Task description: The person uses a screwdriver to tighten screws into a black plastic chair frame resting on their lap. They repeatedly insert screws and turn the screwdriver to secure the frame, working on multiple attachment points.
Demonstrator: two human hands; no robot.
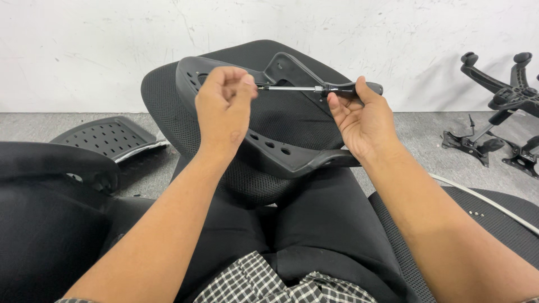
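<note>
A black mesh chair back (275, 120) with a curved plastic frame (269, 148) rests on my lap, leaning away from me. My right hand (362, 120) holds a black-handled screwdriver (320, 88) level, its metal shaft pointing left. My left hand (224, 106) is closed at the shaft's tip, fingers pinched there; what they pinch is hidden. Both hands hover over the upper part of the frame.
A perforated black plastic panel (106, 137) lies on the grey floor at left. A black chair armrest (56, 160) is at near left. A wheeled chair base (499, 106) lies at right by the white wall. A mesh seat (494, 221) with small screws sits at right.
</note>
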